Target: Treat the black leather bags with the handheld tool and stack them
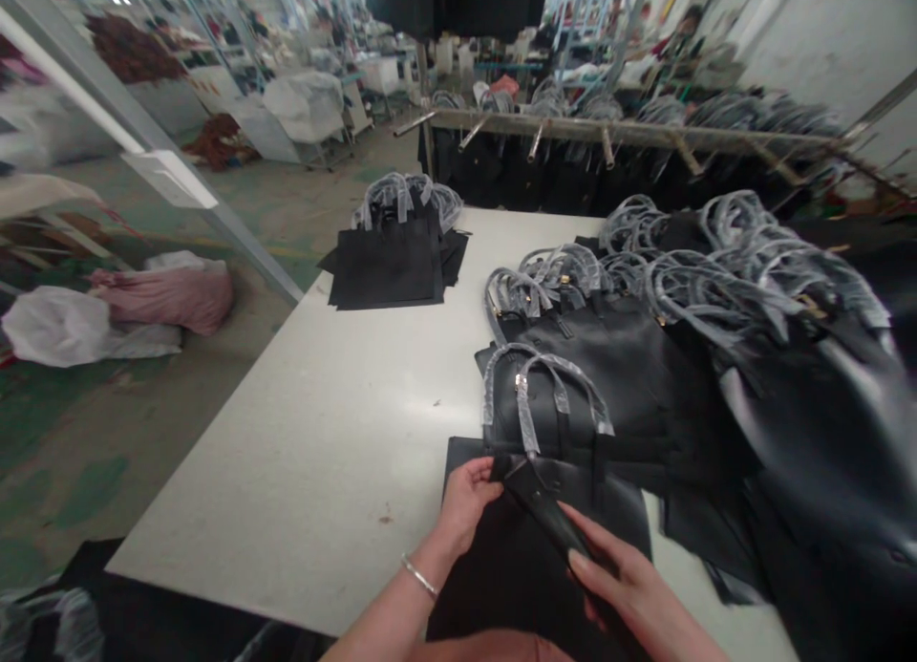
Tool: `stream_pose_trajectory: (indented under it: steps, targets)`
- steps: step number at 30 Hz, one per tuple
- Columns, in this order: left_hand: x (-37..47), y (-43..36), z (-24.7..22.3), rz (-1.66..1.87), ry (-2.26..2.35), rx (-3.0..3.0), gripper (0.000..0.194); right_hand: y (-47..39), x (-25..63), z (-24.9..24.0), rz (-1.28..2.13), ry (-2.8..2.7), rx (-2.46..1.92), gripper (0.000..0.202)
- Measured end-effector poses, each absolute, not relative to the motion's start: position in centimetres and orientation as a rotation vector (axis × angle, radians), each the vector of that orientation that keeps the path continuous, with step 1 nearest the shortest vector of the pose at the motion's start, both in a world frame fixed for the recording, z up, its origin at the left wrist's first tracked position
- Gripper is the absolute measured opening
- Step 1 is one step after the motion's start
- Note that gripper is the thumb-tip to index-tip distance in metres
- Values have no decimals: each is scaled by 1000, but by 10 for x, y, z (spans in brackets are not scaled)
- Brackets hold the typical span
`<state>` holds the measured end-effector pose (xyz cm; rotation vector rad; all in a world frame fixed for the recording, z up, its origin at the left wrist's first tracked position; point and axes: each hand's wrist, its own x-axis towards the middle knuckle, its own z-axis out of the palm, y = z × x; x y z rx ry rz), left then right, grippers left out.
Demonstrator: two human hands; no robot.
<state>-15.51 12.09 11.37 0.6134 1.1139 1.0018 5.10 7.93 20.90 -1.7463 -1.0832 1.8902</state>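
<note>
A black tote bag (494,557) lies flat at the table's near edge, its plastic-wrapped handles (526,418) pointing away from me. My left hand (467,500), with a bangle on the wrist, pinches the bag's upper edge near the handle base. In my right hand (608,571) is a long black piece (548,514) with a small bright dot, slanting across the bag's top towards my left fingertips. Whether it is a tool or a folded part of the bag I cannot tell. Small gold-coloured hardware (521,382) shows at one handle.
Piled black bags (630,375) with wrapped handles cover the right side of the white table (322,433). A smaller stack (387,266) sits at its far left corner. Beyond stands a metal rack (623,132) hung with bags. A slanting post (215,213) and sacks (164,294) are at left.
</note>
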Motion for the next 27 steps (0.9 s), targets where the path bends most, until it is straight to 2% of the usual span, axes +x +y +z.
stream_pose_trajectory:
  steps: [7, 13, 23, 27]
  targets:
    - [-145, 120, 125, 1010, 990, 707, 39, 91, 47, 218, 1910, -1049, -1651, 72]
    - [-142, 116, 124, 976, 1048, 907, 26, 92, 48, 229, 1875, -996, -1685, 75]
    - [-152, 127, 124, 962, 1161, 987, 37, 88, 46, 232, 1858, -1018, -1702, 74]
    - [-154, 129, 130, 897, 1121, 923, 29, 91, 43, 237, 1868, -1032, -1674, 72]
